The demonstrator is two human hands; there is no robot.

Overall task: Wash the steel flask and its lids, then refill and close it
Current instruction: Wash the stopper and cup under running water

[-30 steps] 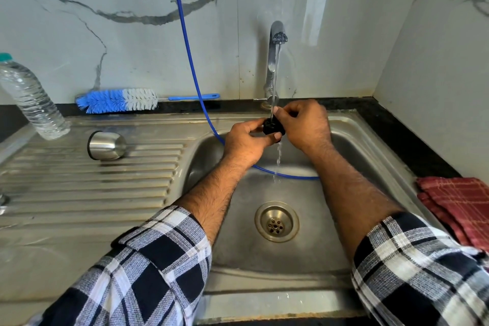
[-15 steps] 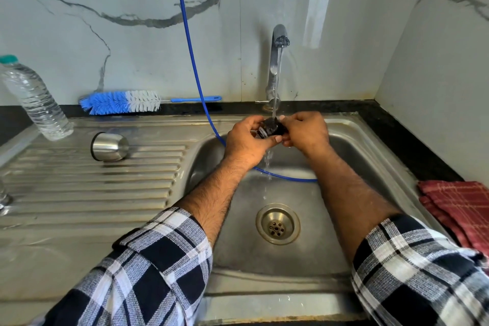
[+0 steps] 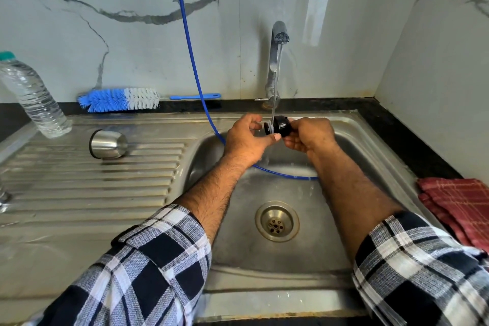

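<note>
black lid (image 3: 280,126) under tap (image 3: 276,61) stream over sink (image 3: 304,246); right hand (image 3: 308,135) fingers clamped on it, left hand (image 3: 246,140) pinching its end. steel cup (image 3: 107,144) on side on drainboard, left; water bottle (image 3: 34,98) far left.

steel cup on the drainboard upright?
No, the steel cup lies on its side on the ribbed drainboard, left of the basin.

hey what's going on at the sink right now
A person is rinsing a small black flask lid under the running tap, over the sink basin. The right hand grips the lid while the left hand holds its other end with thumb and fingers. A steel cup lid lies on its side on the drainboard, near a plastic water bottle and a blue bottle brush. The flask itself is not clearly in view.
</note>
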